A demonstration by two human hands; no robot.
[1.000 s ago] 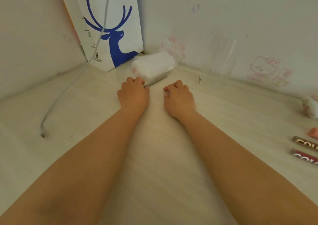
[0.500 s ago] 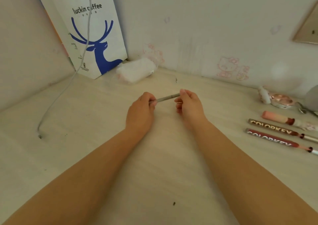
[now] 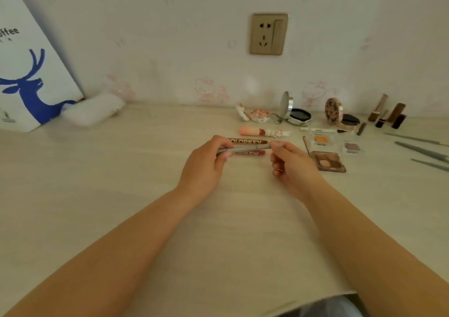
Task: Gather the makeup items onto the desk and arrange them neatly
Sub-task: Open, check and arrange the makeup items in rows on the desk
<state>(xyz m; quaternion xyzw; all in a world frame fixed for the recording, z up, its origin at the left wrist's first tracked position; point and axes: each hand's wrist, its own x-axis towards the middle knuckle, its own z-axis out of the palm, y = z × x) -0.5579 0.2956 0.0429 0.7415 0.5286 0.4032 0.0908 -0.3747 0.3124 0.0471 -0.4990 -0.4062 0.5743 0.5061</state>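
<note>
1. Above the pale wooden desk (image 3: 102, 195), in the head view, a slim grey makeup pencil (image 3: 244, 148) is held level between both hands, below and a little left of the wall socket (image 3: 269, 34).
2. One end of the pencil is gripped by the curled fingers and thumb of the left hand (image 3: 206, 166); the other end is pinched by the fingertips of the right hand (image 3: 292, 165).
3. Just behind the pencil, two tubes lettered COLORKEY (image 3: 247, 142) are seen lying on the desk, partly hidden by the hands.
4. Directly below the socket, a pink tube (image 3: 263, 131) is laid behind those two, and a small round pink compact (image 3: 258, 115) is set near the wall.
5. Below and right of the socket, two open round compacts (image 3: 297, 115) are stood with lids raised, and a brown eyeshadow palette (image 3: 326, 161) is laid just beside the right hand.
6. Further right of the socket, dark lipstick tubes (image 3: 388, 112) and long grey brush handles (image 3: 420, 150) are seen.
7. Far left of the socket, a white paper bag with a blue deer (image 3: 31, 81) is leaned against the wall, with a white packet (image 3: 93, 110) beside it.
</note>
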